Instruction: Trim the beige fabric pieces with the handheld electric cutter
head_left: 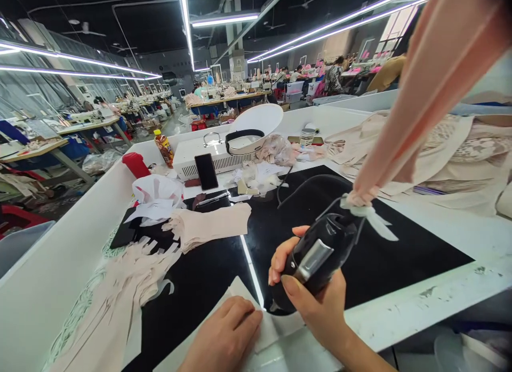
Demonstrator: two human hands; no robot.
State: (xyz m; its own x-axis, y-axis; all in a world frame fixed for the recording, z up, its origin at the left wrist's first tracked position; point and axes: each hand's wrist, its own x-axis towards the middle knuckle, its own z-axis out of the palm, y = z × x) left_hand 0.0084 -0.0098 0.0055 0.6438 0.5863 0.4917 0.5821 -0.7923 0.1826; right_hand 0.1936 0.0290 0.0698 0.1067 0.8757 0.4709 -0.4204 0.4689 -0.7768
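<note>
My right hand (pixel 310 294) is wrapped round a black hand-held tool (pixel 320 252) with a silver plate, its cable running back over the black table mat (pixel 400 254). The tool's tip meets the lower end of a hanging strip of peach fabric (pixel 416 89), where a white tag (pixel 370 214) sticks out. My left hand (pixel 224 337) lies flat, palm down, on a white piece of fabric (pixel 272 334) at the near edge of the mat. Left of it lie piles of cut peach fabric pieces (pixel 212 225).
A white box-shaped machine (pixel 192 153), a black phone (pixel 206 171), a bottle (pixel 164 147), a red cup (pixel 136 164) and a white oval lamp (pixel 256 124) stand at the back. Beige lace garments (pixel 460 153) are heaped at the right. Sewing stations with other workers fill the hall behind.
</note>
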